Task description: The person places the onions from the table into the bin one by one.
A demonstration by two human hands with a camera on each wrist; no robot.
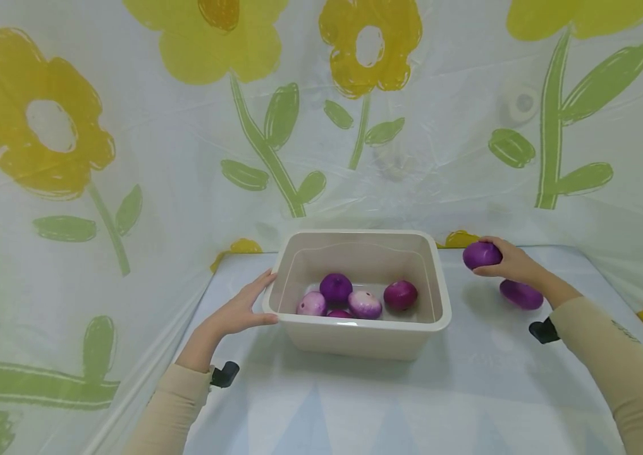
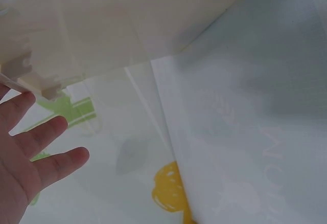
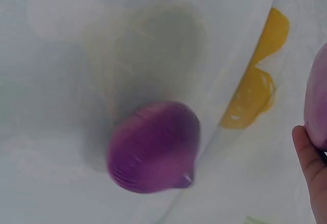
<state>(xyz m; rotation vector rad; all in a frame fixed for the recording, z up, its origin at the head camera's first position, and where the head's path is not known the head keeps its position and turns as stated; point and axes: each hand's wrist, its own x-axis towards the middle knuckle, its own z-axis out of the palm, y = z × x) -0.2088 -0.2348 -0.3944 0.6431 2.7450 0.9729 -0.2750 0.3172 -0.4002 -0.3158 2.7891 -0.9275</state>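
A cream plastic bin stands on the table with several red onions in it, among them a dark one, a pale one and a reddish one. My left hand touches the bin's left rim, its fingers spread and fairly straight. To the right of the bin, my right hand grips a purple onion above the table. Another onion lies on the cloth below that hand, partly hidden by the wrist in the head view.
A pale cloth with faint blue triangles covers the table. Behind and at both sides hangs a white sheet printed with yellow flowers and green leaves. Dark wrist straps sit at both cuffs.
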